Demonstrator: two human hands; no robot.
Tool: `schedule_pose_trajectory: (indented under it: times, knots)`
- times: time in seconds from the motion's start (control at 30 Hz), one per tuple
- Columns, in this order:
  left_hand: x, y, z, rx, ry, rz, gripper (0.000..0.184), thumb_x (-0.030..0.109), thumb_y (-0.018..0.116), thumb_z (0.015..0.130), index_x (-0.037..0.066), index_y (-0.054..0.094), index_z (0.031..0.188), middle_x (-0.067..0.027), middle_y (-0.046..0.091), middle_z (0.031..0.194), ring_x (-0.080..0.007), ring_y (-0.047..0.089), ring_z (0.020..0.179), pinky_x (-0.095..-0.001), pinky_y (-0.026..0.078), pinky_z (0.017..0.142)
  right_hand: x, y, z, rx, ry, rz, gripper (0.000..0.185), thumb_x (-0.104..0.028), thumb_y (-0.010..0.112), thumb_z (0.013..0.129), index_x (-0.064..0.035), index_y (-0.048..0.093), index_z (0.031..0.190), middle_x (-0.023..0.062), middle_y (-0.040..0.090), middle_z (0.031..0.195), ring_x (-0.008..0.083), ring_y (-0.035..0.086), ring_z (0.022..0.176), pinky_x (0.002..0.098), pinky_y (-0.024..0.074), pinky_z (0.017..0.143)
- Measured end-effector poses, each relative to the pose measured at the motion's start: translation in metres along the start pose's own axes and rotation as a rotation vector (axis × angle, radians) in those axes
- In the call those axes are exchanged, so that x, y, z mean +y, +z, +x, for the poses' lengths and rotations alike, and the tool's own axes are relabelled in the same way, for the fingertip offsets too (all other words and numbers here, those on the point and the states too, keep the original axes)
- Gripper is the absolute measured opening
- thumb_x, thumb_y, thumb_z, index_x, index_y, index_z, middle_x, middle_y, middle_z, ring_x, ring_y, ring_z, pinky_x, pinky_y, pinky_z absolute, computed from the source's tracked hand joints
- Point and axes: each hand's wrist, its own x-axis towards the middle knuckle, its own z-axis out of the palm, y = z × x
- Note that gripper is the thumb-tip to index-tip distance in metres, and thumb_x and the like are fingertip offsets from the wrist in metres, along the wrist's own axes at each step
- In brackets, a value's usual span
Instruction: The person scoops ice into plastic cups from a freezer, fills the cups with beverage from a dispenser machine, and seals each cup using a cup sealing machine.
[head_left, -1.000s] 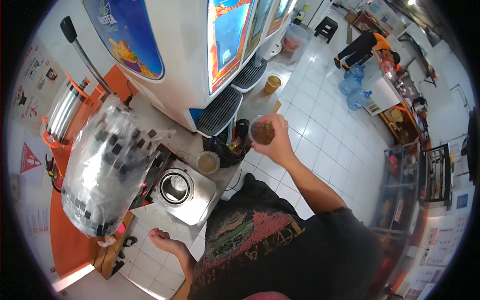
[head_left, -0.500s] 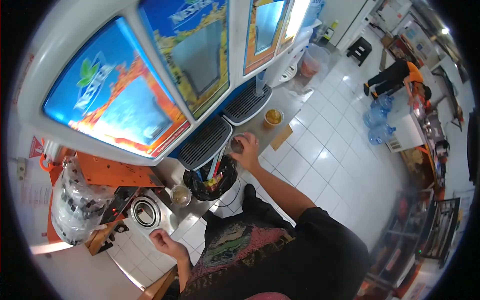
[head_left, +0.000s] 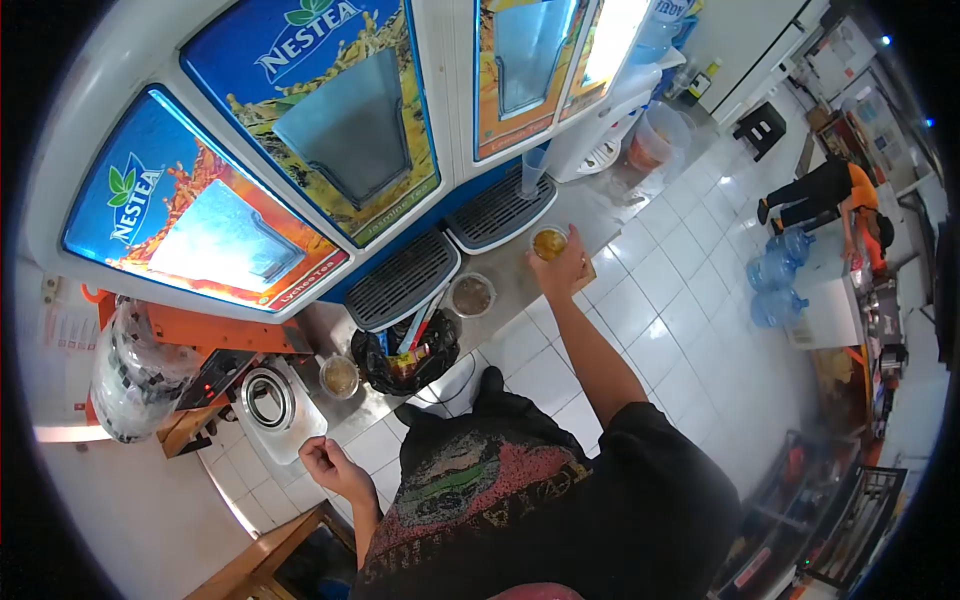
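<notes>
My right hand (head_left: 563, 268) is wrapped round a clear plastic cup of amber drink (head_left: 548, 243) near the counter's front edge. To its left, a clear cup with a brownish drink (head_left: 470, 296) stands on the counter, untouched. A third clear cup with pale contents (head_left: 339, 377) stands farther left, beyond a black bag. My left hand (head_left: 328, 464) hangs in the air near the cup sealing machine's metal ring plate (head_left: 268, 399). Its fingers are curled in, and nothing shows in them.
A drink dispenser with drip trays (head_left: 402, 280) backs the steel counter (head_left: 520, 290). A black bag (head_left: 375, 372) of wrappers hangs at the front edge. An empty cup (head_left: 532, 172) stands on the far tray. A co-worker (head_left: 850, 195) bends beside large water bottles (head_left: 772, 262).
My right hand has left the brownish cup on the counter, moved right and taken hold of the amber cup. My left hand stays curled in about the same place. The view has shifted slightly.
</notes>
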Motion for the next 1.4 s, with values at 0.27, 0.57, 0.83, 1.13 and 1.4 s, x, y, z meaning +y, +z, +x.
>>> schedule_pose_trajectory:
  times: [0.27,0.57,0.83,1.13,1.4]
  knots:
    - [-0.015,-0.015,0.014,0.004,-0.037,-0.014,0.006,0.003,0.053,0.094,0.004,0.05,0.099,-0.0007,0.046,0.087,-0.0099,0.043,0.08,-0.0247,0.036,0.071,-0.03,-0.031,-0.005,-0.063,0.048,-0.071,0.092,-0.024,0.087,0.057,-0.0103,0.044,0.138,0.0063,0.057,0.125,0.029,0.046,0.12,0.0419,0.0285,0.105]
    - [-0.096,-0.105,0.072,0.197,-0.108,0.214,0.02,0.005,0.055,0.09,0.001,0.049,0.109,-0.0056,0.046,0.096,-0.0146,0.044,0.083,-0.0285,0.039,0.075,-0.135,-0.123,-0.081,-0.104,-0.324,0.057,0.081,-0.023,0.085,0.058,-0.0121,0.05,0.13,0.0055,0.058,0.122,0.03,0.048,0.116,0.0453,0.0298,0.098]
    - [-0.155,-0.187,0.124,0.207,-0.264,0.212,0.041,0.007,0.061,0.083,0.003,0.046,0.121,-0.0111,0.047,0.116,-0.0194,0.044,0.099,-0.0323,0.04,0.085,-0.286,-0.133,-0.234,-0.637,-0.633,0.279,0.076,-0.018,0.085,0.058,-0.0119,0.051,0.126,0.0084,0.054,0.125,0.0308,0.045,0.117,0.0451,0.0279,0.101]
    - [-0.132,-0.226,0.196,0.147,-0.104,0.013,0.035,0.001,0.059,0.084,0.004,0.048,0.117,-0.0064,0.049,0.109,-0.0151,0.045,0.089,-0.0306,0.04,0.083,-0.392,-0.06,-0.37,-0.83,-0.855,0.427,0.073,-0.017,0.083,0.059,-0.01,0.052,0.125,0.0106,0.053,0.126,0.0299,0.045,0.119,0.0433,0.0332,0.099]
    - [-0.154,-0.256,0.21,0.162,-0.089,-0.088,0.037,-0.003,0.058,0.084,0.004,0.046,0.118,-0.0066,0.048,0.107,-0.0133,0.044,0.086,-0.0304,0.04,0.084,-0.367,0.011,-0.413,-0.842,-0.704,0.363,0.072,-0.019,0.082,0.057,-0.0156,0.053,0.124,0.0029,0.053,0.129,0.0283,0.043,0.122,0.0452,0.0248,0.1]
